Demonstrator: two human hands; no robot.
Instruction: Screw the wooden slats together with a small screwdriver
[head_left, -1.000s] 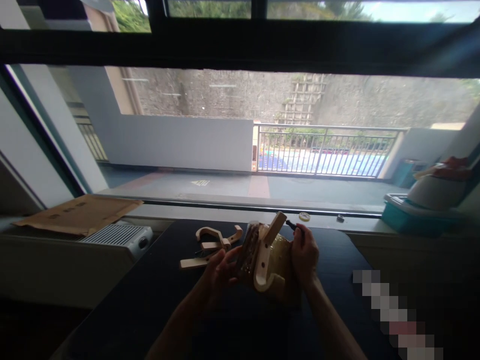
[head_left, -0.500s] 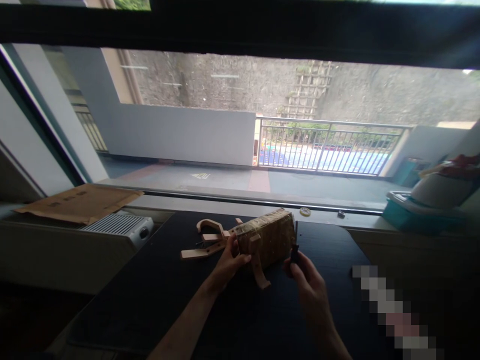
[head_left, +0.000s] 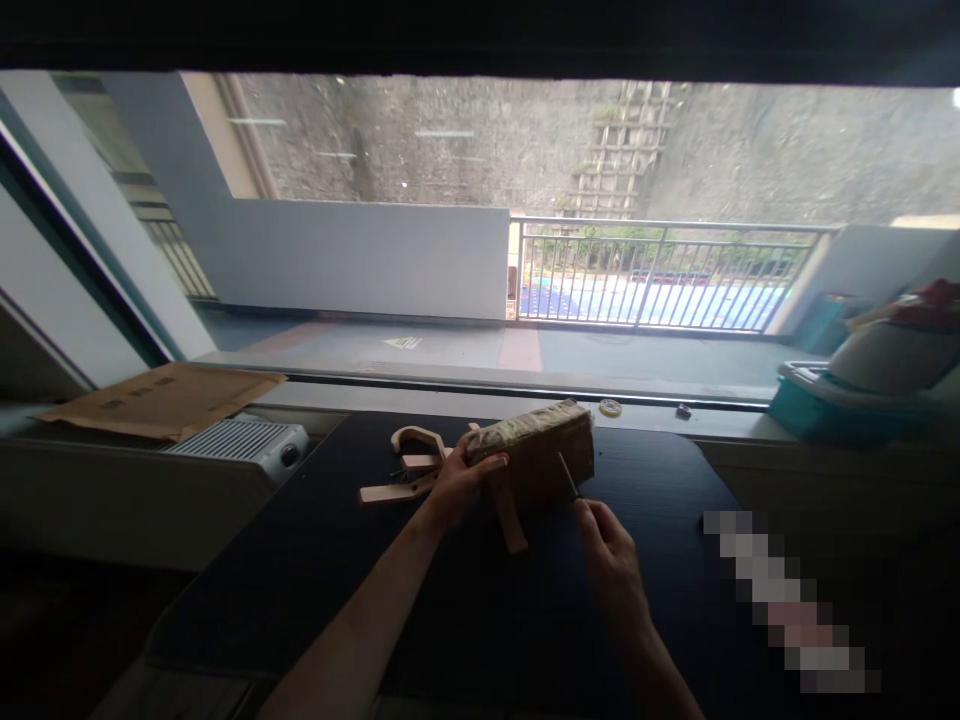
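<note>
My left hand (head_left: 457, 482) is closed on the left end of a brown, box-like block (head_left: 551, 455) whose top looks wrapped in shiny tape. A curved wooden piece (head_left: 510, 510) lies against the block's near side, under my left fingers. My right hand (head_left: 604, 530) is wrapped round the dark handle of what looks like a screwdriver (head_left: 568, 474). Its thin shaft points up and left in front of the block's near face; whether the tip touches I cannot tell. Several pale wooden pieces, one a hook (head_left: 416, 437), lie left of the block, partly behind my left hand.
The dark table (head_left: 300, 560) stands against a window sill. On the sill are a tape roll (head_left: 610, 408), a small dark object (head_left: 683, 411) and a teal box (head_left: 817, 405). At left, a brown paper envelope (head_left: 165, 400) lies by a white heater (head_left: 240, 450).
The block has tilted, so its near face shows more plainly. My right hand has swung the screwdriver left, from beside the block's right end to before its near face.
</note>
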